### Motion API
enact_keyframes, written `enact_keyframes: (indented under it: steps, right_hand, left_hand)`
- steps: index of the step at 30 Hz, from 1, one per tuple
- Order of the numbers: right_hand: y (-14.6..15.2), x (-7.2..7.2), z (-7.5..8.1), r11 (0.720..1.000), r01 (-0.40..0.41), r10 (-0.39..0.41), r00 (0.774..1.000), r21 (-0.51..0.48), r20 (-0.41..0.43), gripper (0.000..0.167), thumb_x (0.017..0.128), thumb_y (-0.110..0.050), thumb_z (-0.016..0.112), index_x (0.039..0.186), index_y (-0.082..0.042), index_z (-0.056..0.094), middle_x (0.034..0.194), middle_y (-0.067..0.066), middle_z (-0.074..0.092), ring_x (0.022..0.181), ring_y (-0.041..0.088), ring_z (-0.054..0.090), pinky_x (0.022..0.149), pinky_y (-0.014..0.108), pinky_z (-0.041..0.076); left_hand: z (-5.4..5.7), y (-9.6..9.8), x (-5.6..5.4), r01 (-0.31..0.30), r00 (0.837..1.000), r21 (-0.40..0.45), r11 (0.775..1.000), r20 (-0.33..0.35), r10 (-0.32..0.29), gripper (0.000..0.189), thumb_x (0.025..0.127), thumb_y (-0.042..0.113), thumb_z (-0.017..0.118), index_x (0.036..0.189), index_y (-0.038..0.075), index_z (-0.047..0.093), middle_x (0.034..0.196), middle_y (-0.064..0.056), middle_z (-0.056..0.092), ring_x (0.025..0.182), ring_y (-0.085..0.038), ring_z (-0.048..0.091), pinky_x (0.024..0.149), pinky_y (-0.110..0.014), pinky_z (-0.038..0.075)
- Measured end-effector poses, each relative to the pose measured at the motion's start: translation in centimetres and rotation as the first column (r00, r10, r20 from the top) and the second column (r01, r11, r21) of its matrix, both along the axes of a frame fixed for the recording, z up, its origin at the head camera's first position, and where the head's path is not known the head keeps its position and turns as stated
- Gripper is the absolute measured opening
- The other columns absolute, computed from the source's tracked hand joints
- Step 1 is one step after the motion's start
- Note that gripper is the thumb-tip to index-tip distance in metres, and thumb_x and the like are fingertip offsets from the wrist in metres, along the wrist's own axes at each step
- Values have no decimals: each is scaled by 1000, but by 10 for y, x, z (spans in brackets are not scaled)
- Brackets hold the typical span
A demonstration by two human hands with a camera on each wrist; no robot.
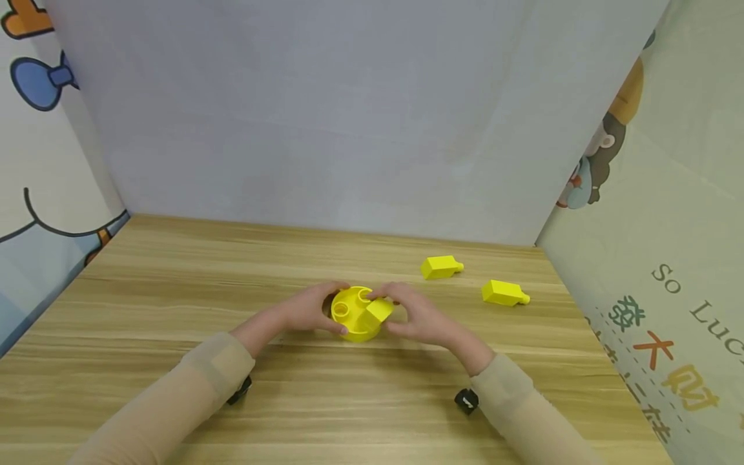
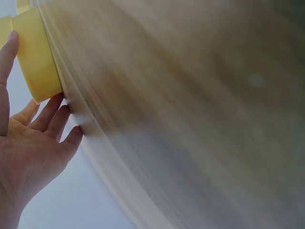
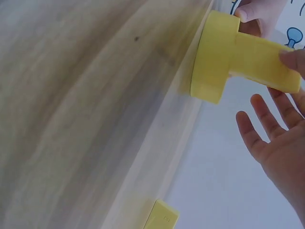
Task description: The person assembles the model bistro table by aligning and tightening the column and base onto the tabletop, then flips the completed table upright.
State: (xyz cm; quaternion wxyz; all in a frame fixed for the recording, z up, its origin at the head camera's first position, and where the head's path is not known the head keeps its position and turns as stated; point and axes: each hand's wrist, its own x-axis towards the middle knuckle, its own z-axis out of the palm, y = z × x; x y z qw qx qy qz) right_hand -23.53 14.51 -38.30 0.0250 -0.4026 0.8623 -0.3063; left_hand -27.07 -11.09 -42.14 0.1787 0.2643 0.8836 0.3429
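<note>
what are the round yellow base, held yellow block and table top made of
The round yellow base is probably satin plastic, given its smooth, evenly coloured wall. The held rectangular yellow block is likely similar plastic, with plain, flat faces. The brown wood-grained table top could be wood or laminate: streaks show, and the finish looks fairly low-sheen.

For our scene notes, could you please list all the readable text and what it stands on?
"So Luc", cut off at the picture edge: right-hand wall.
"發大财": same wall, below that.
Smaller characters lower on that wall: too unclear to read.
Mark on the yellow block low in the right wrist view: too small to read.
White mark on the black device on the right: also too small.
</note>
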Motion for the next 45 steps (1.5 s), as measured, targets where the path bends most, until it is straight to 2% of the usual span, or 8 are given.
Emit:
enact_keyframes:
  steps: [15, 22, 26, 29, 34, 36, 41, 45]
  right_hand:
    - [-8, 3, 0, 996, 94, -94, 992, -7, -83, 39, 73, -18, 81, 108, -9, 65, 107, 3, 65, 96, 17, 57, 85, 39, 50]
    - [1, -3, -4, 994, 109, -110, 991, -19, -77, 52, 72, -18, 82, 119, -6, 61, 119, 6, 63, 111, 25, 54, 100, 42, 40]
    - [30, -12, -5, 979, 198, -200, 978, -45, -55, 63, 73, -15, 81, 128, -4, 53, 128, 12, 55, 121, 30, 47, 105, 50, 33]
    - [60, -18, -4, 951, 311, -309, 945, 2, -111, 60, 76, -16, 80, 129, -6, 53, 129, 13, 53, 122, 33, 45, 102, 51, 35]
    - [110, -24, -4, 877, 473, -455, 873, 80, -177, 57, 78, -18, 78, 127, -4, 53, 129, 17, 53, 123, 38, 42, 102, 54, 33]
    - [126, -25, -7, 855, 511, -488, 852, 92, -191, 57, 78, -17, 78, 127, -2, 53, 128, 20, 53, 122, 39, 43, 102, 55, 32]
    - [151, -29, -13, 818, 560, -537, 825, 128, -178, 56, 78, -12, 76, 127, 3, 52, 128, 26, 51, 121, 44, 41, 103, 57, 28]
    - [162, -34, -14, 793, 584, -564, 811, 172, -155, 56, 79, -11, 74, 128, 2, 51, 130, 27, 49, 122, 46, 39, 103, 59, 27]
  left_hand:
    - [0, 0, -1, 5, 1000, -25, 1000, -18, -5, 93, 72, 45, 79, 144, 8, 35, 144, -9, 42, 130, -26, 42, 109, -44, 31]
    - [1, -3, 0, 41, 998, -26, 999, -47, -42, 92, 74, 45, 77, 144, 3, 34, 146, -13, 39, 133, -29, 38, 110, -47, 29]
    - [7, 0, 7, 29, 995, -22, 999, -92, -31, 95, 72, 44, 79, 144, 2, 32, 146, -16, 38, 134, -32, 36, 110, -47, 28]
    - [14, 6, 19, -11, 985, 5, 1000, -170, 12, 99, 68, 44, 82, 144, 2, 34, 144, -17, 41, 133, -34, 37, 110, -48, 28]
    - [22, 25, 44, -126, 942, 120, 985, -297, 157, 94, 62, 44, 86, 138, 5, 45, 134, -14, 52, 124, -33, 45, 105, -50, 34]
    - [24, 34, 53, -173, 934, 175, 969, -285, 218, 90, 62, 42, 86, 135, 6, 48, 128, -12, 57, 118, -31, 50, 100, -48, 39]
    - [28, 53, 69, -291, 930, 294, 910, -135, 341, 78, 64, 39, 86, 128, 7, 53, 111, -4, 61, 102, -24, 55, 87, -39, 46]
    - [30, 62, 75, -376, 905, 336, 864, -69, 420, 65, 68, 36, 84, 120, 9, 56, 104, -2, 58, 96, -21, 55, 83, -36, 47]
